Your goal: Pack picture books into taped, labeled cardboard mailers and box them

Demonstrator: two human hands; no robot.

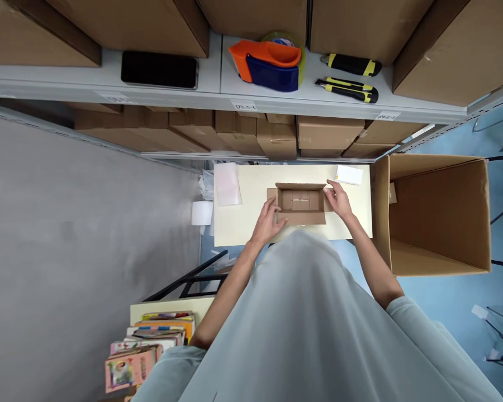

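Note:
A small cardboard box [300, 218] stands on the cream table with its top flaps folded out, and its inside holds nothing that I can see. My left hand [269, 223] grips its left end, fingers bent over the side flap and thumb by the front flap. At the upper right corner, my right hand [338, 201] holds the right flap between thumb and fingers. Just beyond that hand lies a small white box [349, 175]. Pinkish, translucent plastic sheets or bags [228, 184] lie at the table's left end.
A large open carton [440, 218] stands right of the table [245, 226]. Overhead, a shelf [218, 100] carries a phone [159, 70], an orange-and-blue tape dispenser [268, 64] and box cutters [350, 89]. A white roll [202, 213] is at the left edge; books [151, 346] are piled lower left.

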